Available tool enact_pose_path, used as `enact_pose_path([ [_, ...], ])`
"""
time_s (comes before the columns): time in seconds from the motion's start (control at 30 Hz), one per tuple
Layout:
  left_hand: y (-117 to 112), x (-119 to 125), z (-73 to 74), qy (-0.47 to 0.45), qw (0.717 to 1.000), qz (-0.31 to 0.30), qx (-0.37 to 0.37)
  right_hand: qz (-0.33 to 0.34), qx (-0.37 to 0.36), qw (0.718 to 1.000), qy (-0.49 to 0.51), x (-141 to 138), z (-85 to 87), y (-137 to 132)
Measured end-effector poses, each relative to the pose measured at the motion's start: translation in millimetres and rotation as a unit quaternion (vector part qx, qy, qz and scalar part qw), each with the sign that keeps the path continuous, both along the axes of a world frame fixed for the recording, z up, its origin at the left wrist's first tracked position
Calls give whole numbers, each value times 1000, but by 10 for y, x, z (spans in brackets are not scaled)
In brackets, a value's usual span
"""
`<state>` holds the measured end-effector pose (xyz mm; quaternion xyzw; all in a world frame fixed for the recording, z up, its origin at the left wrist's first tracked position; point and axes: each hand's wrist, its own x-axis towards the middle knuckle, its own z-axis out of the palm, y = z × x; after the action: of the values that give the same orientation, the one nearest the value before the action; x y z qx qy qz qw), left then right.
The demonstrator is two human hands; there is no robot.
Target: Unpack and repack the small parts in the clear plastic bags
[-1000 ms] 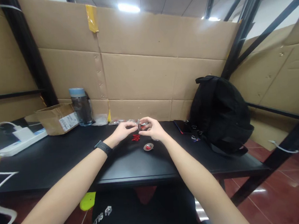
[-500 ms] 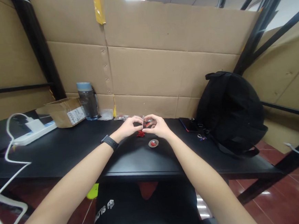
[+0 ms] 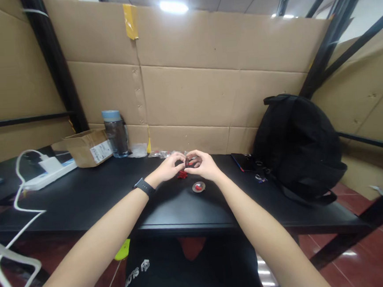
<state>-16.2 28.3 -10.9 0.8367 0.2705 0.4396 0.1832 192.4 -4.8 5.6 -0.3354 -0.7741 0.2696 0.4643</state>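
Both of my hands meet over the middle of the black table (image 3: 83, 200). My left hand (image 3: 168, 167), with a black watch on its wrist, pinches a small round dark piece (image 3: 189, 162) that my right hand (image 3: 204, 165) also grips from the other side. Below the hands lies a small pile of red parts (image 3: 181, 174). A small round metal disc with a red centre (image 3: 198, 187) lies on the table just in front of my right hand.
A black backpack (image 3: 297, 144) leans at the right, a dark phone (image 3: 242, 162) beside it. At the back left stand a water bottle (image 3: 115, 134), a cardboard box (image 3: 87, 147) and a white power strip (image 3: 48, 172) with cable. Cardboard walls surround the table.
The hands have stayed together on the small piece, with the fingers shifting slightly. The view has tilted and shifted a little.
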Motion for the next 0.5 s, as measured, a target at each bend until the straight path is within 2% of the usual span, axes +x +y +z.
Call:
enact_pose_path([
  [0.13, 48, -50, -19, 9, 1000, 5, -20, -14, 3, 1000, -5, 16, -4, 11],
  [0.33, 65, -98, -31, 16, 998, 20, -56, 7, -4, 1000, -8, -7, -47, 8],
  [0.5, 17, -104, 9, 47, 998, -21, -46, 2, 2, 1000, -16, -3, -44, 8],
])
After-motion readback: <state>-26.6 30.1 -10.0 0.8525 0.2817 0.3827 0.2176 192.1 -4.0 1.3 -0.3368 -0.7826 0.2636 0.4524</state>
